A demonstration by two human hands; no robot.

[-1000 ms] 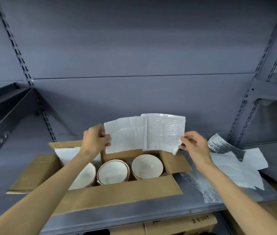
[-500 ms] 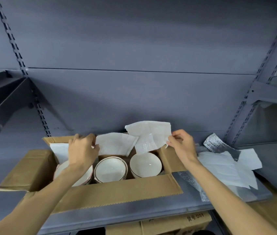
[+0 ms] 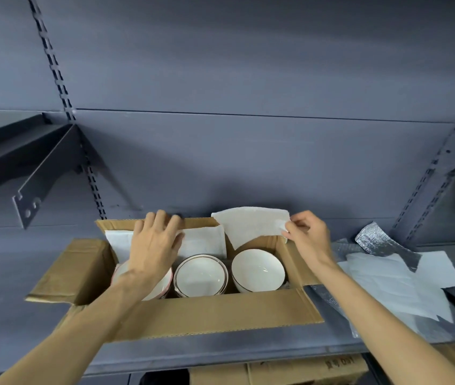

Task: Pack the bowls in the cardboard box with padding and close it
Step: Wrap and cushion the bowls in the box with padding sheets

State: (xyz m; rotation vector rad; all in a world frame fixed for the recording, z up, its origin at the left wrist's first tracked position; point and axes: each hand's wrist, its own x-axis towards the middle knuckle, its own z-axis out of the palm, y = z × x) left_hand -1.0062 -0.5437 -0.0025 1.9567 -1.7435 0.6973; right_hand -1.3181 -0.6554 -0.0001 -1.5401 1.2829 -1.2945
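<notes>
An open cardboard box sits on the grey shelf with its flaps spread out. Inside stand white bowls in a row: a right bowl, a middle stack and a left bowl partly hidden under my left wrist. A white padding sheet runs along the box's back wall. My left hand presses its left part flat against that wall with straight fingers. My right hand pinches the sheet's right edge above the right bowl.
More white and silver padding sheets lie on the shelf right of the box. A metal shelf bracket juts out at the upper left. Another cardboard box stands on the level below.
The padding sheet came down from in front of the wall into the box's back. My left hand let go of its edge and now presses it flat; my right hand moved lower with it.
</notes>
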